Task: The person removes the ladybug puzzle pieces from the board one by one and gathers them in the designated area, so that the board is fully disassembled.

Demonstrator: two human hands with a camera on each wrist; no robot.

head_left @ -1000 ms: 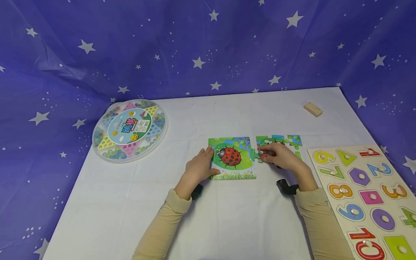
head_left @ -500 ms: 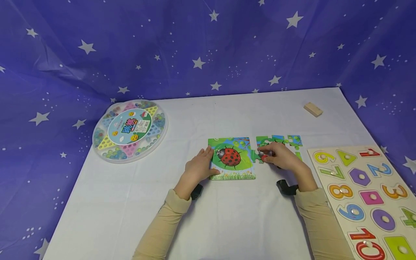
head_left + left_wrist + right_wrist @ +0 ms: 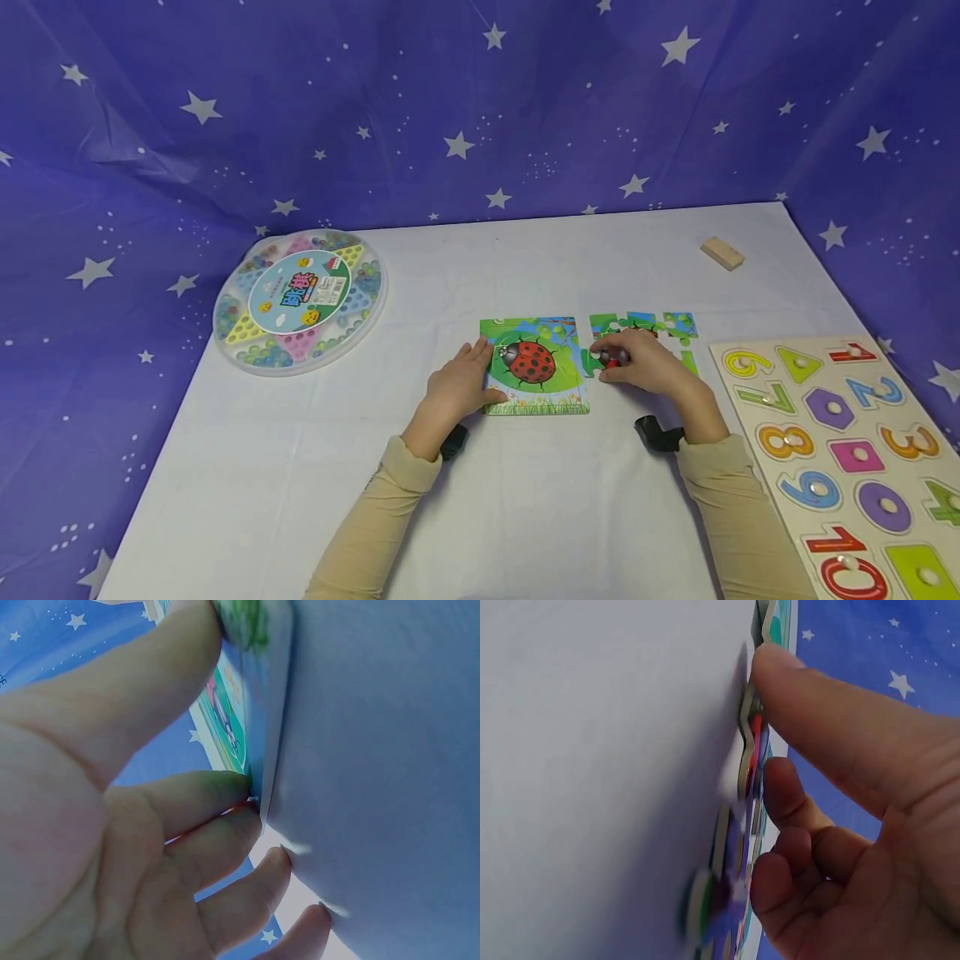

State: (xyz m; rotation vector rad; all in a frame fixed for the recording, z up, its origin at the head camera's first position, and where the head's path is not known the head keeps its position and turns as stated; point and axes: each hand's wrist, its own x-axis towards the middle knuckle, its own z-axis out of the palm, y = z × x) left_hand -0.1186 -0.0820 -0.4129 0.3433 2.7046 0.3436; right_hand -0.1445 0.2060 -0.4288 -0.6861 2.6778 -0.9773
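In the head view a square picture puzzle [image 3: 534, 375] with a red ladybug lies at the table's middle. My left hand [image 3: 459, 382] rests along its left edge, fingers extended and thumb at the lower corner. In the left wrist view the fingertips [image 3: 236, 787] touch the board's side. To the right, my right hand [image 3: 645, 362] has thumb and index finger on either side of a ladybug puzzle piece [image 3: 611, 358]. Loose puzzle pieces [image 3: 678, 323] lie just behind and beside this hand, partly hidden by it. The right wrist view shows several pieces [image 3: 746, 750] edge-on beside the thumb.
A round marble board game [image 3: 300, 300] stands at the left on the white tablecloth [image 3: 300, 450]. A wooden number-and-shape peg board [image 3: 840, 417] lies at the right. Toward the back right sits a small wooden block [image 3: 722, 252]. A starry purple cloth [image 3: 420, 108] hangs behind.
The right hand has shifted slightly left, its thumb moving left and toward the person beside the ladybug piece. The left hand and the square puzzle have stayed nearly in place.
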